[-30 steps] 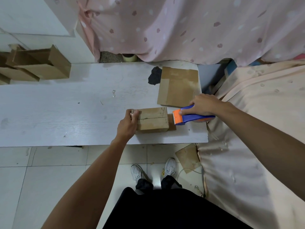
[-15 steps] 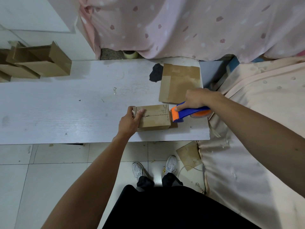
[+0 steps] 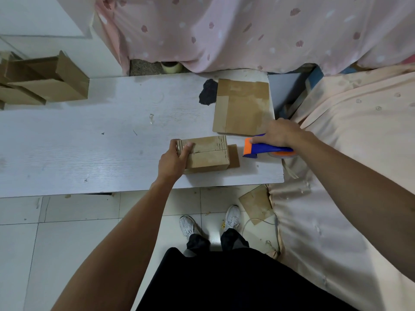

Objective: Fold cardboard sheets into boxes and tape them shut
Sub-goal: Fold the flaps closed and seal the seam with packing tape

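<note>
The box (image 3: pixel 205 153) stands folded at the table's (image 3: pixel 89 142) near right, flaps meeting in a seam; whether it is taped I cannot tell. The left hand (image 3: pixel 174 161) curls over its left end. The right hand (image 3: pixel 280 133) grips the tape gun (image 3: pixel 265 150) just to its right, not touching it. A flat sheet (image 3: pixel 243 106) behind is still to be folded.

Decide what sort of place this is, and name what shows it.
Probably a room at home used for packing, not a workshop: a white board serves as table, patterned pink cloth hangs behind it, and folded cardboard boxes lie stacked at its left end.
</note>
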